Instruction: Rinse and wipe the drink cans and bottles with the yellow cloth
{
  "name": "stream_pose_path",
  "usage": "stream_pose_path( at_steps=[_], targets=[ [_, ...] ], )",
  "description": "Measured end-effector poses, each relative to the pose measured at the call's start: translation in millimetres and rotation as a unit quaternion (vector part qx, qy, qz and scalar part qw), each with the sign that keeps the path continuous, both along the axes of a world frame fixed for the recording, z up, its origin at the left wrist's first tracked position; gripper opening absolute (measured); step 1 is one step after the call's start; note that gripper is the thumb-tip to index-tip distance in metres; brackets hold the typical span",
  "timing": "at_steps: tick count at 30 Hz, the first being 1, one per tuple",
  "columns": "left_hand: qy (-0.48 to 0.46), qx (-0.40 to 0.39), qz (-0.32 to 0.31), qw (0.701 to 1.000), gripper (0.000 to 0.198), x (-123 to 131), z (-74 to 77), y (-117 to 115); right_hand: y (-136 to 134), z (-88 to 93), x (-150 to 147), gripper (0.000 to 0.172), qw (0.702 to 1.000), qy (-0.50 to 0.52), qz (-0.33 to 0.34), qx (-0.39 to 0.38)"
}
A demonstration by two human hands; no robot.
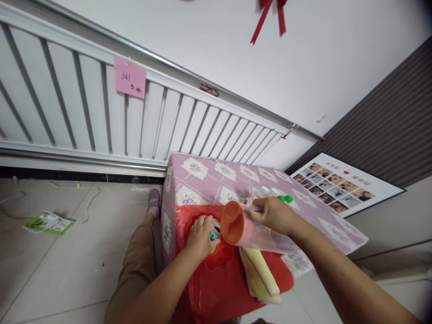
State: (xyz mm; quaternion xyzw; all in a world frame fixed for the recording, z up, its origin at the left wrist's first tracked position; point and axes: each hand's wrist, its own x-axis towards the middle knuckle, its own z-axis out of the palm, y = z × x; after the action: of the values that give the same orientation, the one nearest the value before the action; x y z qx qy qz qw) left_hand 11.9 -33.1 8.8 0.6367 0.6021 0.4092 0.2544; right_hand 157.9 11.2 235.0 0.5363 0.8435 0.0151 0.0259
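Observation:
My left hand (pixel 201 237) is wrapped round a drink can (pixel 215 230) with a torn-open top and some green on its side. The can is over a red scalloped tray (pixel 221 263), and my hand hides whether its base rests there. By its handle, my right hand (pixel 272 217) holds a clear plastic pitcher (pixel 266 240) with an orange-pink top (pixel 233 222). Tipped on its side, the pitcher has its top facing left, close beside the can. I cannot make out any liquid flowing. A folded yellow cloth (pixel 261 274) lies below the pitcher.
A red sheet (pixel 216 294) covers the near part of a table with a purple patterned cloth (pixel 209 180). Green caps (pixel 285 198) and clear items sit behind my right hand. Beyond stand a white radiator (pixel 189 121) and a framed photo board (pixel 344 184). A power strip (pixel 49 222) lies on the floor.

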Motion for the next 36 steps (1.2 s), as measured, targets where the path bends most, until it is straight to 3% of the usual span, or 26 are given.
stream_pose_path(
  at_steps=[22, 36],
  targets=[
    [-0.004, 0.005, 0.000, 1.000, 0.074, 1.0, -2.9, 1.0, 1.8, 0.8, -0.5, 0.036, 1.000, 0.009, 0.001, 0.014],
    [0.002, -0.006, 0.000, 1.000, 0.076, 0.3, -1.0, 0.2, 9.4, -18.2, 16.0, 0.040, 0.997, 0.077, 0.009, -0.018]
  ],
)
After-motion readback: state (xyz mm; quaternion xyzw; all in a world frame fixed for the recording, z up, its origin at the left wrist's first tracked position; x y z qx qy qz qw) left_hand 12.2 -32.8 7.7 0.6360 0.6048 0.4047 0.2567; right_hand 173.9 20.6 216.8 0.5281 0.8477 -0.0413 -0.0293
